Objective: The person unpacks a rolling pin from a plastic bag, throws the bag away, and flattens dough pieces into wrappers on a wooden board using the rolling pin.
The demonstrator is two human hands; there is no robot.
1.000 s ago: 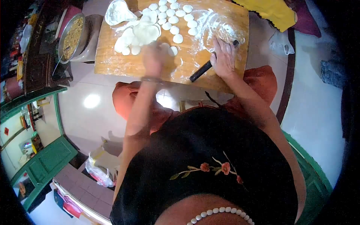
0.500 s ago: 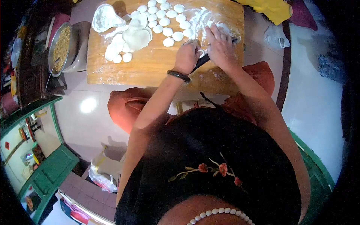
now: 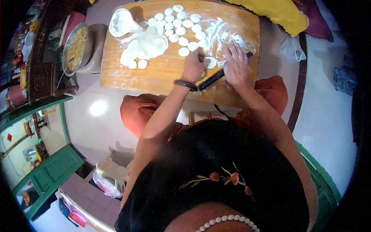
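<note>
My left hand (image 3: pixel 194 66) is closed, its fingertips pinching the edge of a small round dough wrapper (image 3: pixel 210 62) that lies on the board. Flat on a dark rolling pin (image 3: pixel 211 80) rests my right hand (image 3: pixel 236 66), with the fingers stretched out past it. The pin lies slantwise, just right of the wrapper. Above my left hand are several flattened dough pieces (image 3: pixel 181 31). Farther left, rolled-out wrappers (image 3: pixel 148 45) overlap in a pile.
A floured wooden board (image 3: pixel 154 79) carries everything, with loose flour (image 3: pixel 222 33) at its upper right. A white scoop-shaped container of flour (image 3: pixel 122 23) stands at the top left. A metal bowl of filling (image 3: pixel 76 50) sits left of the board. Yellow cloth (image 3: pixel 276 13) hangs at the top right.
The rolling pin has moved toward me and off the wrapper, which now shows more fully. My right hand has shifted down with the pin. The whole view has slid slightly right and down.
</note>
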